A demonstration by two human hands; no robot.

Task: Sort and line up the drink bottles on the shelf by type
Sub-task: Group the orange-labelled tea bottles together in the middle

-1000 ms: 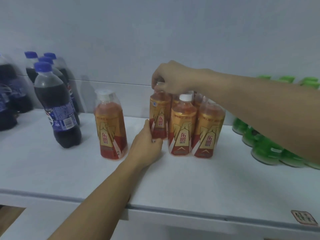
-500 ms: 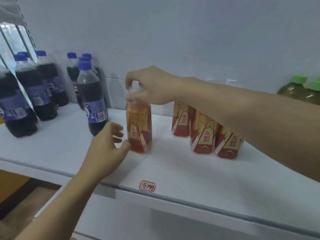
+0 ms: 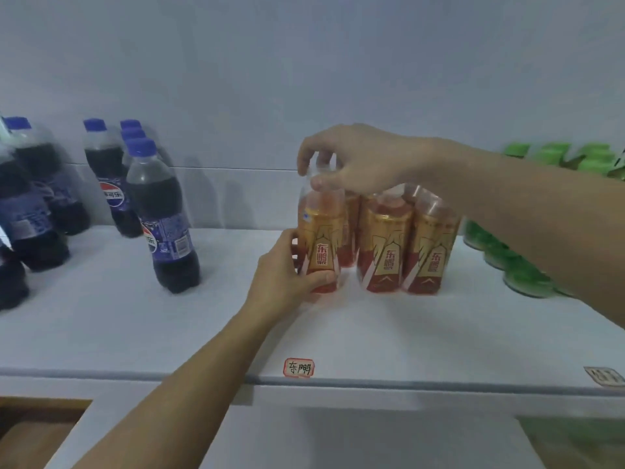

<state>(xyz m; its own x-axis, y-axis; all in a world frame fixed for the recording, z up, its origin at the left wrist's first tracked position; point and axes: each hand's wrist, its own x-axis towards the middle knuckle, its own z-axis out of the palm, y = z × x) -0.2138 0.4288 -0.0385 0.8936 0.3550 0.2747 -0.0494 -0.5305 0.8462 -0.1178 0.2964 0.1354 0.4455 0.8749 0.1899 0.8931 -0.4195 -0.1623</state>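
An orange bottle with a gold and red label (image 3: 321,242) stands upright on the white shelf (image 3: 389,330), at the left end of a group of like orange bottles (image 3: 406,245). My right hand (image 3: 351,164) pinches its clear top from above. My left hand (image 3: 287,269) grips its lower body from the left, thumb across the front. Dark cola bottles with blue caps (image 3: 162,214) stand at the left. Green bottles (image 3: 521,265) stand at the right, partly hidden behind my right forearm.
A red-bordered handwritten label (image 3: 299,367) sits on the shelf's front edge below the orange group; another label (image 3: 607,376) is at the far right edge. A white wall backs the shelf. Bare shelf lies between the cola and orange bottles.
The lone orange bottle has moved right, from beside the cola bottle to the left end of the orange group. My left hand, earlier open near it, now grips its lower body.
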